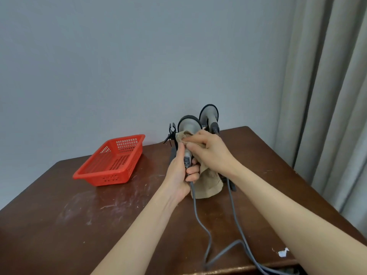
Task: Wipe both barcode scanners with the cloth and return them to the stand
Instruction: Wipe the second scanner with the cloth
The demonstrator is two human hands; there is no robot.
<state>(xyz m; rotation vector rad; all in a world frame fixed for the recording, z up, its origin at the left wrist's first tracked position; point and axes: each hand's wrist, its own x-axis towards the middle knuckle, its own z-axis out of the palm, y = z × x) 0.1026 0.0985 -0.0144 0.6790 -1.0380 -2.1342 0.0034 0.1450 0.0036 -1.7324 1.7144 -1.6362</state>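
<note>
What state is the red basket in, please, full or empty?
Empty: the red basket shows its bare perforated floor and walls, with nothing inside.

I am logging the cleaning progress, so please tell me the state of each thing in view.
Near scanner: out of the stand, held by its handle in the left hand.
Far scanner: upright in the stand.
Cloth: held in the right hand, pressed on the near scanner.
Red basket: upright on the table.

Plain grey-blue wall, pale pleated curtain at right, scuffed dark brown wooden table below.
</note>
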